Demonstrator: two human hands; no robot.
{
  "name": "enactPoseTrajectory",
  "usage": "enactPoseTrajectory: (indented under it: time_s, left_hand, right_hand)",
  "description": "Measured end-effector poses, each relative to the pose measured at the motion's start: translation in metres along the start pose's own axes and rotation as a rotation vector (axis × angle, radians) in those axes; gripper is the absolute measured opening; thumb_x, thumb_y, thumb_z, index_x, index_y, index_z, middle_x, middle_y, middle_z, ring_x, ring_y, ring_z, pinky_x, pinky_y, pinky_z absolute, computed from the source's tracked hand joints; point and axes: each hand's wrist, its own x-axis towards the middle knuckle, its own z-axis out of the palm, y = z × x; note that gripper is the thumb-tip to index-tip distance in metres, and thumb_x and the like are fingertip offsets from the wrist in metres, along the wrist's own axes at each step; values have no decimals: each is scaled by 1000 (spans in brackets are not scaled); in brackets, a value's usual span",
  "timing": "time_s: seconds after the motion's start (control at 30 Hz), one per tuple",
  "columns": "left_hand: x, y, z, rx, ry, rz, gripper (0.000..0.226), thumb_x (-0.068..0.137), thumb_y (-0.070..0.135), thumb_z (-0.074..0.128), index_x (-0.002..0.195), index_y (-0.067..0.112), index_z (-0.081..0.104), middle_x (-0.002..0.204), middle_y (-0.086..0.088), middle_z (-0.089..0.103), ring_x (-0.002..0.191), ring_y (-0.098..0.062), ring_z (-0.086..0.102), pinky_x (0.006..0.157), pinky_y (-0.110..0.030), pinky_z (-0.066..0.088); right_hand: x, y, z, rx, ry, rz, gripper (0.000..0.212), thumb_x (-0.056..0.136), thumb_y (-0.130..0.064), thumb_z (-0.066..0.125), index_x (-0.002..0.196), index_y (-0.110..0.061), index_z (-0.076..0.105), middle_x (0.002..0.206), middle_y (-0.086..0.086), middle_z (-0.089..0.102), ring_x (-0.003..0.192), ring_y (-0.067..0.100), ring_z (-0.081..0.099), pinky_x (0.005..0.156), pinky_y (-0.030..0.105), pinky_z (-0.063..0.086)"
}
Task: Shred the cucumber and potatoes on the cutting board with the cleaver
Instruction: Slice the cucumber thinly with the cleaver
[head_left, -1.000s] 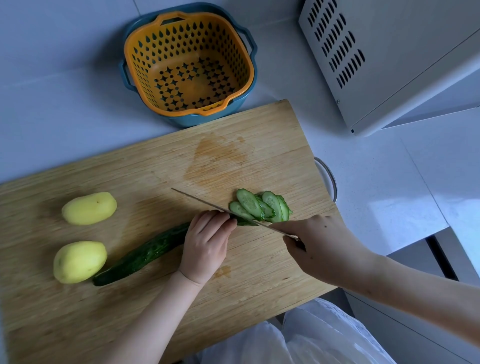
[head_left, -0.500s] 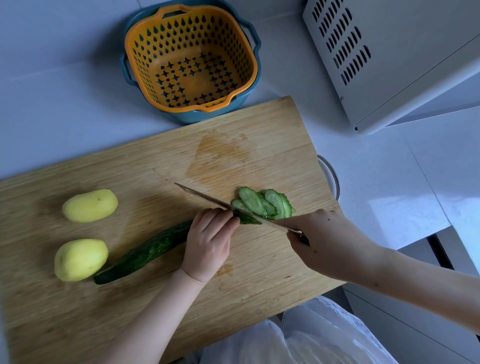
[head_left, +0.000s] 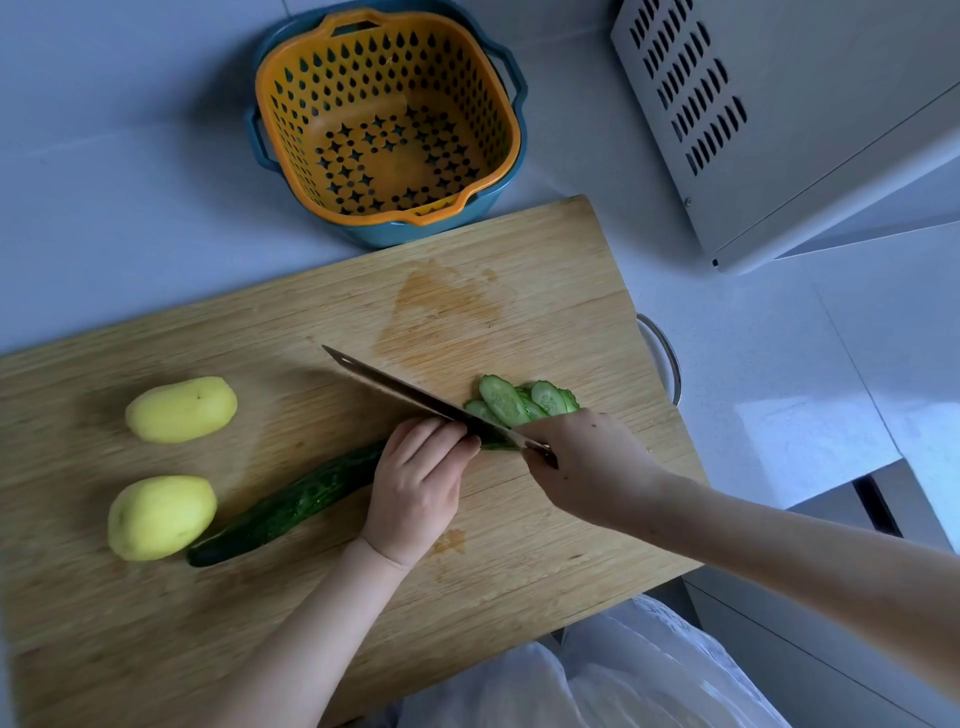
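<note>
Right grip (head_left: 587, 462) holds cleaver (head_left: 405, 395); bamboo board (head_left: 519, 322), pale counter (head_left: 130, 182).

We can't see cleaver (head_left: 405, 397) handle, it's w/in right hand (head_left: 587, 467); left hand (head_left: 415, 488) covers cucumber (head_left: 291, 504) cut end.

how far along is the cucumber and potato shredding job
Early. Done: a few pale green cucumber slices lie fanned on the wooden cutting board. In hand: the right hand holds the steel cleaver against the dark green cucumber, which the left hand grips. Left: most of the cucumber, cutting slices into shreds, and both peeled yellow potatoes, whole.
</note>
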Motion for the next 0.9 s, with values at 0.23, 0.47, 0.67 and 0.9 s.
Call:
enactPoseTrajectory:
  time_s: [0.23, 0.47, 0.67, 0.9]
  left_hand:
    - [-1, -1, 2, -36, 48, 14, 19, 82, -1, 62, 96, 11, 58, 90, -11, 70, 92, -22, 55, 84, -38, 48]
    - [0, -1, 2, -24, 48, 18, 14, 82, -1, 63, 93, 8, 62, 88, -12, 70, 91, -22, 55, 84, -36, 46]
    - [1, 0, 0, -9, 18, -3, 9, 81, -2, 64, 81, 3, 72, 87, -12, 70, 90, -22, 55, 84, -36, 47]
    - [1, 1, -2, -26, -9, -22, 13, 84, -1, 62, 80, 2, 73, 88, -12, 71, 94, -22, 56, 88, -37, 48]
  right_hand:
    - [-27, 12, -11, -84, 50, -31, 22, 96, -34, 40, 113, -26, 52, 55, -11, 41, 52, 10, 41, 58, 27, 42]
    - [-36, 15, -16, -92, 54, -29, 19, 96, -33, 39, 109, -28, 53, 58, -12, 39, 59, 15, 44, 60, 26, 39]
    - [-27, 12, -16, -132, 21, -20, 18, 97, -30, 38, 106, -24, 52, 60, -11, 38, 61, 16, 45, 60, 28, 40]
    - [4, 4, 5, -92, 20, -15, 15, 96, -24, 39, 88, -16, 49, 64, -3, 45, 61, 22, 49, 49, 28, 35]
